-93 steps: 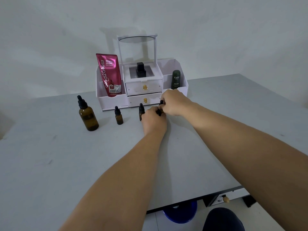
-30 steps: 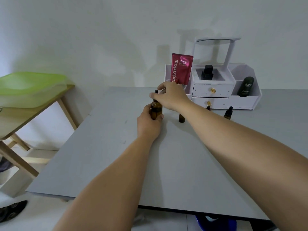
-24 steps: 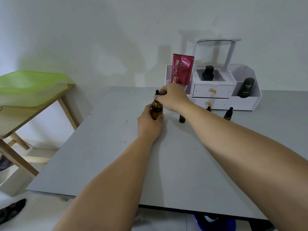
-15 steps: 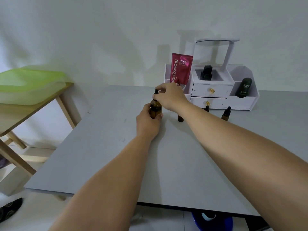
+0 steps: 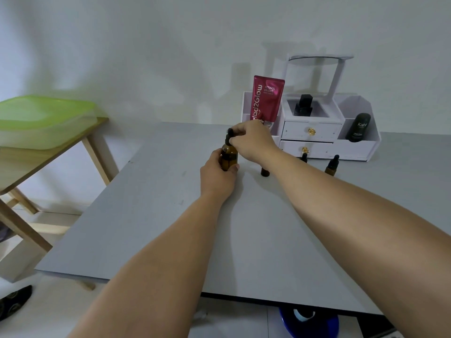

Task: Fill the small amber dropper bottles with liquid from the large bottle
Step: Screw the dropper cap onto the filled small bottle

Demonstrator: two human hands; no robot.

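The large amber bottle (image 5: 229, 157) stands upright on the grey table (image 5: 151, 215). My left hand (image 5: 217, 175) grips its body from the near side. My right hand (image 5: 252, 141) pinches its black dropper cap (image 5: 229, 135) from the right. Three small amber dropper bottles stand to the right: one (image 5: 265, 172) partly hidden behind my right forearm, one (image 5: 304, 157) showing only its black top, and one (image 5: 332, 165) fully in sight.
A white organiser (image 5: 327, 135) with two drawers stands at the back, holding a pink tube (image 5: 267, 101), a black bottle (image 5: 303, 106) and a dark container (image 5: 358, 128). A wooden side table (image 5: 48, 157) with a green-lidded box (image 5: 44, 118) stands left.
Both hands have left the small bottle at the centre and now hold the large bottle. Over the last second the hands stay on it, with only slight shifts of view.
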